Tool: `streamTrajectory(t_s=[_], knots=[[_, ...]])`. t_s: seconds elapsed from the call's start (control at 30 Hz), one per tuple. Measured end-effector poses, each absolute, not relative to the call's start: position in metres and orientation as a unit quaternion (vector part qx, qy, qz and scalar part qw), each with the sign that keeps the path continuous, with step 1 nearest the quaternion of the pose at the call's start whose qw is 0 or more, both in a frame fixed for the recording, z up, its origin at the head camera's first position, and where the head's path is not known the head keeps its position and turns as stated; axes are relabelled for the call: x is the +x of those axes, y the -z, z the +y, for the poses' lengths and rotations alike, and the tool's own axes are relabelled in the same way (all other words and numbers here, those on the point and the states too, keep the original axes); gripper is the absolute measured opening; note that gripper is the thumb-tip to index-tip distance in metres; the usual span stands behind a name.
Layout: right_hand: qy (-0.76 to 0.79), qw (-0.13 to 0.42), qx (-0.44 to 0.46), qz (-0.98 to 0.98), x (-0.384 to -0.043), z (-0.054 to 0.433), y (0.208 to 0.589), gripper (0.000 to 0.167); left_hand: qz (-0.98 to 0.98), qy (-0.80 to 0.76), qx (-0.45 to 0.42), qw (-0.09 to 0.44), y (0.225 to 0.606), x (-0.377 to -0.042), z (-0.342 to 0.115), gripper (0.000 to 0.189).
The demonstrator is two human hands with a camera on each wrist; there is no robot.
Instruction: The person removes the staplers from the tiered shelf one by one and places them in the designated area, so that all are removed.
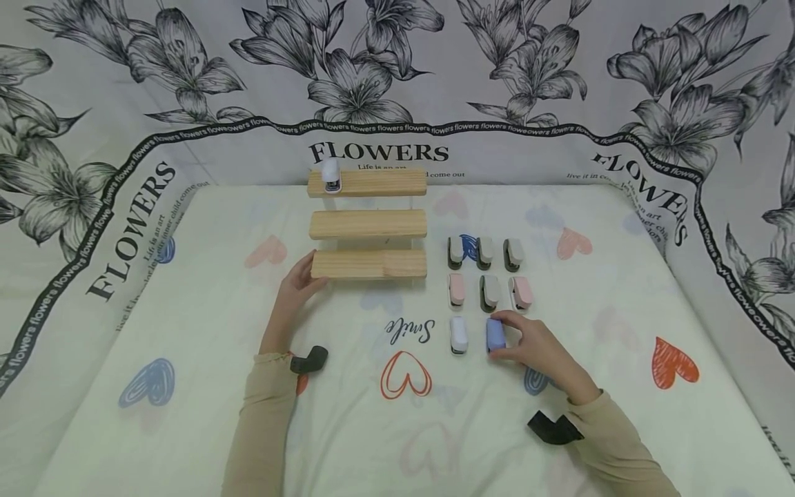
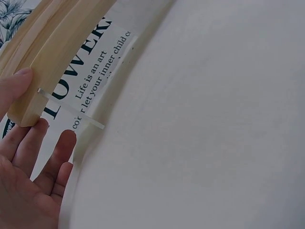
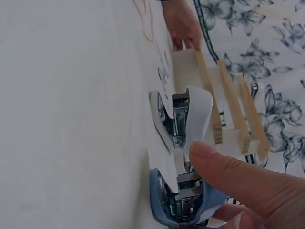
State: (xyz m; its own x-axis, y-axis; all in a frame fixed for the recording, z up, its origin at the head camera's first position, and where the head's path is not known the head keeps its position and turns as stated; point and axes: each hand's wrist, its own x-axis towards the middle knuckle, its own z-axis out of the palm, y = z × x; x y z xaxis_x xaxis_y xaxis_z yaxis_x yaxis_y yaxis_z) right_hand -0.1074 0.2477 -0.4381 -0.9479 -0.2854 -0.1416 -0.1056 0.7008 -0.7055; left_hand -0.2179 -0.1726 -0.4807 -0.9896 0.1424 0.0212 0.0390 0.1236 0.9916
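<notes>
My left hand grips the left end of the lowest plank of a three-tier wooden rack. In the left wrist view, the thumb lies on top of the plank and fingertips touch its end from below. My right hand pinches a blue mini stapler between thumb and fingers; part of it is hidden by the hand in the right wrist view. Just left of it stands a white stapler. Another white stapler sits at the left of the rack's top plank.
Behind the blue stapler are several more in rows, including a pink stapler, another pink stapler and a grey stapler. Clear supports hold the planks up. A flower-printed cloth rises behind the heart-patterned surface.
</notes>
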Motion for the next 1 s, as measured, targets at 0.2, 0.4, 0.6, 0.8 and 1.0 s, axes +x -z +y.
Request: streamTrajectory(t_s=[0.2,0.4,0.6,0.8,1.0], knots=[[0.381,0.179,-0.089,0.903,-0.107,0.247,0.424,0.066,0.745,-0.663,0.070,0.034,0.482,-0.216,-0.173,0.065],[0.416,0.190,-0.111,0.882,-0.114,0.244,0.403,0.061,0.744,-0.664,0.071,0.034,0.484,-0.216,-0.174,0.066],[0.461,0.163,-0.136,0.861,-0.137,0.235,0.387,0.049,0.740,-0.668,0.080,0.025,0.484,-0.219,-0.174,0.066],[0.508,0.141,-0.182,0.830,-0.163,0.214,0.375,0.043,0.742,-0.665,0.078,0.023,0.483,-0.219,-0.173,0.065],[0.519,0.130,-0.237,0.811,-0.184,0.183,0.355,0.040,0.746,-0.662,0.071,0.026,0.483,-0.217,-0.174,0.065]])
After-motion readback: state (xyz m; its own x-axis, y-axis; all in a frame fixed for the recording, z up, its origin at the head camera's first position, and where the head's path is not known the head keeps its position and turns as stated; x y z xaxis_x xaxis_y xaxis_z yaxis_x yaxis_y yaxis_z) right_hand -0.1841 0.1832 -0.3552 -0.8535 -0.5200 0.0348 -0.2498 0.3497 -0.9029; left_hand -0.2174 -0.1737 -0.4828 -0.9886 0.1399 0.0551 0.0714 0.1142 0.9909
